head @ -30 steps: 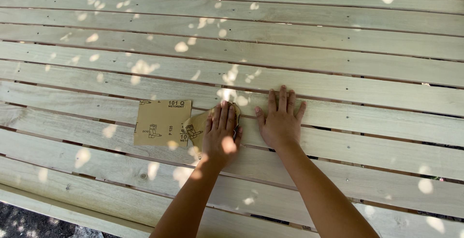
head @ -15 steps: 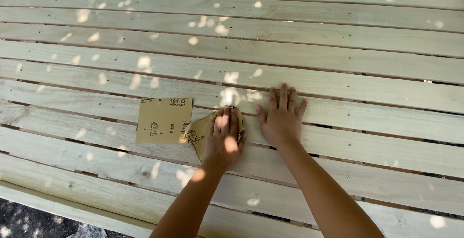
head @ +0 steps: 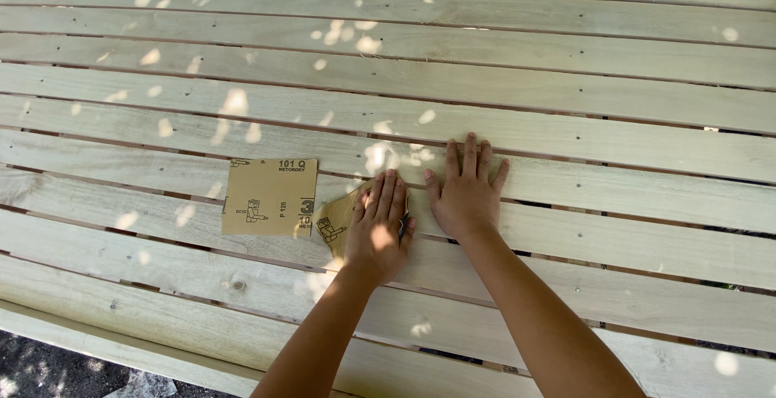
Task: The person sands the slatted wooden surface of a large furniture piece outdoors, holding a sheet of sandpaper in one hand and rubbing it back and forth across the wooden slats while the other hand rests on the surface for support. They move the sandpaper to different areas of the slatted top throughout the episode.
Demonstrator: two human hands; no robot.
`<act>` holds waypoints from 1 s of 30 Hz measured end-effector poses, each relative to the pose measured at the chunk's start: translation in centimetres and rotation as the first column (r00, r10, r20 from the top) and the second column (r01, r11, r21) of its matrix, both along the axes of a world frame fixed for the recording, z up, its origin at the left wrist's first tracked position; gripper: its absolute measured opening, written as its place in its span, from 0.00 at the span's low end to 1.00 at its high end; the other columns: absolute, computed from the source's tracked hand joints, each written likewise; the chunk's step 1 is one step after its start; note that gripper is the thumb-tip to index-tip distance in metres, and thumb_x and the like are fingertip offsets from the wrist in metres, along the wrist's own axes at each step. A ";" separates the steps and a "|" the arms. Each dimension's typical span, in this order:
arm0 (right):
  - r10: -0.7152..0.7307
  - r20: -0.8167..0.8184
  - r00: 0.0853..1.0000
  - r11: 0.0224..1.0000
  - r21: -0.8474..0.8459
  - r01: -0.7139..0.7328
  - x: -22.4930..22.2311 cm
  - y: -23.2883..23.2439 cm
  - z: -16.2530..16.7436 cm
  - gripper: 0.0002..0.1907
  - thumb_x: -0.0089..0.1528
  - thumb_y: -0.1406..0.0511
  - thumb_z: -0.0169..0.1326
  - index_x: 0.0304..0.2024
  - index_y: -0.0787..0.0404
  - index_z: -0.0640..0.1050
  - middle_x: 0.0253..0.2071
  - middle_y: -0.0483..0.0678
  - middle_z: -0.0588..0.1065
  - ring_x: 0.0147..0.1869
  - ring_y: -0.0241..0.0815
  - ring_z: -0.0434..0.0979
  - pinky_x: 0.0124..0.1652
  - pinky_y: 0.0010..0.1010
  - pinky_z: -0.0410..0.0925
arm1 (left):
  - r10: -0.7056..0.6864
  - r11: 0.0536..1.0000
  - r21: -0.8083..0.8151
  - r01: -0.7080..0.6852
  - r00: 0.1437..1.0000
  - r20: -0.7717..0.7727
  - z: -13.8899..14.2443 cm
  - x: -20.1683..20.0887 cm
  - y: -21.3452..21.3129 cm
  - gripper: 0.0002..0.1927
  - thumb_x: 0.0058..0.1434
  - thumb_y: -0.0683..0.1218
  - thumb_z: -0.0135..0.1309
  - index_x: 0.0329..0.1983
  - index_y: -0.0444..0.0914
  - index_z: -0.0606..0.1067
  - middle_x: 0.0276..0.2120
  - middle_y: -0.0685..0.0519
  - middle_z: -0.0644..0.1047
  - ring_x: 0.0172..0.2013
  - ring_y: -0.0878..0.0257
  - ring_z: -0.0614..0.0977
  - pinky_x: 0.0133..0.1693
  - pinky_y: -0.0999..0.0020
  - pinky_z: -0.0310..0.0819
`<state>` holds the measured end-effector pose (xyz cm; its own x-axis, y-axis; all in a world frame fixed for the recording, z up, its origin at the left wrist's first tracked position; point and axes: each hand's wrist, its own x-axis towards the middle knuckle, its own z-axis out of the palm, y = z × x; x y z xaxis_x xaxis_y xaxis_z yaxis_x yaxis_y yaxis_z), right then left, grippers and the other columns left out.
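Note:
My left hand (head: pixel 378 232) presses flat on a folded piece of tan sandpaper (head: pixel 336 222) that lies on a pale wooden plank. Only the paper's left corner shows from under the palm. My right hand (head: pixel 463 192) rests flat with fingers spread on the same slatted wooden surface (head: pixel 566 115), just right of the left hand, holding nothing. A second, square sheet of tan sandpaper (head: pixel 269 197) lies loose on the planks to the left of my left hand, printed side up.
The surface is made of long horizontal planks with narrow gaps and small screw heads. Its near edge (head: pixel 121 345) runs along the bottom left, with dark ground (head: pixel 48 370) below it. Patches of sunlight dot the wood.
My left hand with the folded sandpaper has slid a little down and toward me along the plank. My right hand has stayed in place.

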<state>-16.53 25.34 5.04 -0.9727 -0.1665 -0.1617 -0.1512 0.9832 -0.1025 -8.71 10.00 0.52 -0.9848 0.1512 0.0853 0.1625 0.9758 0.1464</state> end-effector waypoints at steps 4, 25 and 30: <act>-0.004 0.009 1.000 1.000 0.012 0.004 0.1 -0.1 0.3 0.39 0.68 0.42 0.25 0.76 0.54 0.48 0.79 0.54 0.38 0.81 0.57 0.33 0.70 0.61 0.32 | 0.037 0.999 -0.013 -0.036 0.995 0.098 0.7 -2.7 -0.4 0.37 0.72 0.60 0.27 0.77 0.35 0.47 0.77 0.43 0.44 0.76 0.52 0.43 0.72 0.52 0.35; -0.017 -0.015 1.000 0.993 -0.115 0.015 -0.2 0.7 -1.9 0.38 0.70 0.44 0.20 0.77 0.57 0.46 0.79 0.52 0.40 0.83 0.54 0.33 0.73 0.57 0.31 | 0.126 0.991 -0.055 -0.122 0.989 0.082 1.7 -12.3 1.4 0.35 0.73 0.59 0.29 0.77 0.35 0.48 0.78 0.45 0.47 0.77 0.51 0.45 0.73 0.51 0.37; 0.088 -0.079 0.993 0.995 -0.038 -0.091 0.8 4.3 -2.0 0.40 0.70 0.43 0.21 0.76 0.61 0.47 0.80 0.55 0.40 0.82 0.54 0.33 0.73 0.53 0.34 | 0.031 0.999 -0.022 -0.029 0.995 0.090 0.5 -3.7 3.1 0.36 0.72 0.59 0.25 0.77 0.34 0.45 0.77 0.45 0.45 0.75 0.51 0.43 0.72 0.53 0.34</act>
